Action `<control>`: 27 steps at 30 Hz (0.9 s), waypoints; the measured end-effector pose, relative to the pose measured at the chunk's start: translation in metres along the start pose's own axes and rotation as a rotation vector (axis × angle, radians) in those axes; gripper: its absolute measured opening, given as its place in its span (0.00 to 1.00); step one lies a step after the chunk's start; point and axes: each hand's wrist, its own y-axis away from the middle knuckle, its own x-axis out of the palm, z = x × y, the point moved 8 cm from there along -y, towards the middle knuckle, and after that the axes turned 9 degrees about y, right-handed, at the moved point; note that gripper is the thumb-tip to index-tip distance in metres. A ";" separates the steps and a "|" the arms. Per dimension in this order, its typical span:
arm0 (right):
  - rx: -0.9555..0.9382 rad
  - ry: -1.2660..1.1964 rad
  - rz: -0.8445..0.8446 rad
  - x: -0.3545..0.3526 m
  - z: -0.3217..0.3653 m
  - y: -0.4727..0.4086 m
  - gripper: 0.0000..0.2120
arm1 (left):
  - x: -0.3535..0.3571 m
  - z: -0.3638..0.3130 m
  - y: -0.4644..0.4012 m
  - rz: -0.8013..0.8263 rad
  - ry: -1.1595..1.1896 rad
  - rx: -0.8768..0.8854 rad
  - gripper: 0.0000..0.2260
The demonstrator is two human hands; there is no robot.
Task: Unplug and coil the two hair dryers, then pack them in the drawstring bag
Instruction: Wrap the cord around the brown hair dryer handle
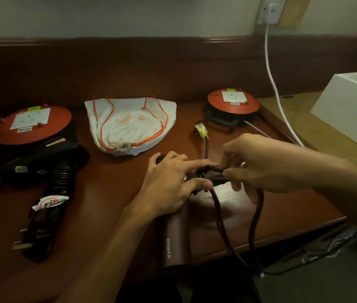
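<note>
My left hand (173, 182) pins the brown hair dryer (174, 241) to the counter (111, 193), thumb and fingers curled over the top of its handle where the cord (219, 217) is being wound. My right hand (258, 165) pinches that cord just beside the left, its grip closed on a strand between fingertips and thumb. The cord's plug (201, 130) lies free on the counter past my hands, so this dryer is already unplugged, and a long loop of slack hangs off the counter's near edge. To wrap well, I judge I should keep the left thumb clamped on the turns already laid, draw the slack up before each pass so it does not snag, and lay turns side by side without kinking near the plug. The black hair dryer (48, 171) lies to the left, cord bundled, plug loose, by a red cord reel (31, 125). The drawstring bag (129, 125) sits behind, cinched shut, still to be opened.
</note>
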 end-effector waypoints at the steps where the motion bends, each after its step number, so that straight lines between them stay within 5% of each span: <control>1: -0.006 -0.041 -0.016 0.001 0.000 0.007 0.02 | -0.002 0.002 0.002 -0.032 0.034 0.000 0.22; 6: -0.176 -0.359 -0.121 0.028 0.003 0.038 0.20 | -0.018 0.017 0.011 -0.198 0.262 0.014 0.20; 9: -0.116 -0.819 -0.038 0.062 -0.016 0.039 0.22 | -0.017 0.017 0.014 -0.189 0.249 0.016 0.21; 16: 0.003 -1.335 0.187 0.112 -0.029 0.018 0.19 | -0.018 0.017 0.019 -0.235 0.310 0.026 0.23; 18: 0.034 -1.230 0.212 0.123 -0.032 0.011 0.13 | -0.019 0.015 0.020 -0.253 0.336 0.029 0.23; 27: 0.092 -0.578 0.118 0.096 -0.081 -0.015 0.22 | -0.016 0.005 0.022 -0.244 0.257 0.030 0.21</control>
